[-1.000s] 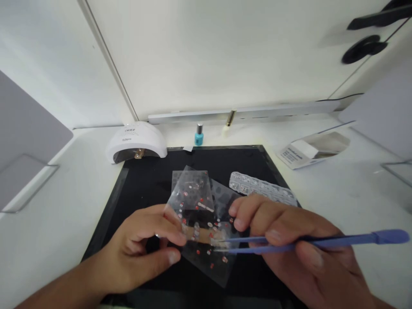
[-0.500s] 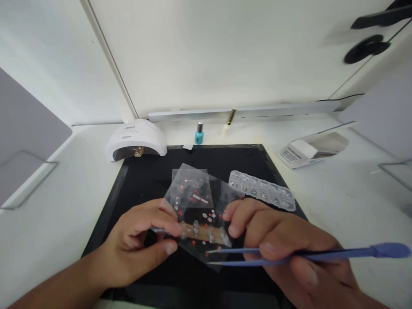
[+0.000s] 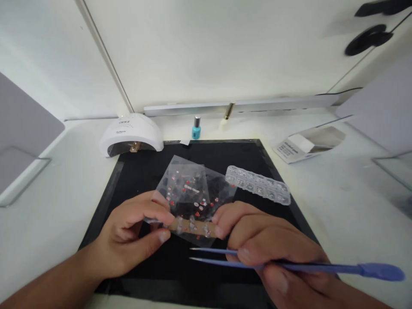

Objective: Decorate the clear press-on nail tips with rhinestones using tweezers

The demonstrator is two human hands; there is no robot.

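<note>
Head view: tweezers (image 3: 289, 265) now lower, tips off the sticker sheet (image 3: 189, 195)

Clear sticker sheets (image 3: 189, 189): lifting away from the tweezer tips, now rising above and behind both hands instead of hanging under them.
Purple tweezers (image 3: 289, 265): dropping lower and drawing back toward the body; tips now parting from the sheets, pointing left over bare black mat (image 3: 144, 167).
Right hand (image 3: 270, 244): fingertips sliding onto the tan strip (image 3: 191, 226).
Left hand (image 3: 135, 238): shifting slightly left, pinching the strip's other end.
</note>
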